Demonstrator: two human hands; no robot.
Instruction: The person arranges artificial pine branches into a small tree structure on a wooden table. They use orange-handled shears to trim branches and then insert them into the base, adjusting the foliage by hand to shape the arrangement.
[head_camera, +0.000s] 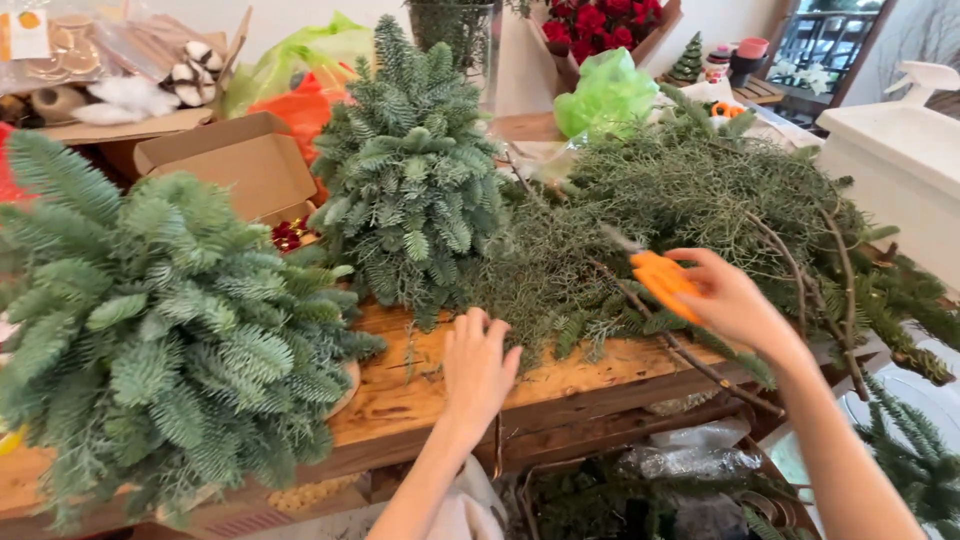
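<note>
Orange-handled scissors (662, 280) sit clasped in the right hand (735, 300), blades poking into a heap of green branches (690, 200) on the wooden table (420, 385). The left hand (478, 365) rests flat on the table's edge, fingers spread (holding nothing), just below a fir arrangement (410, 170).

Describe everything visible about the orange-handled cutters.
The orange-handled cutters sit gripped in the right hand, fingers wrapped over the smooth, plastic-looking handles. A slim grey metal blade points up and left into the pile of cut evergreen branches on the wooden table. Whether the blades are open is unclear.
</note>
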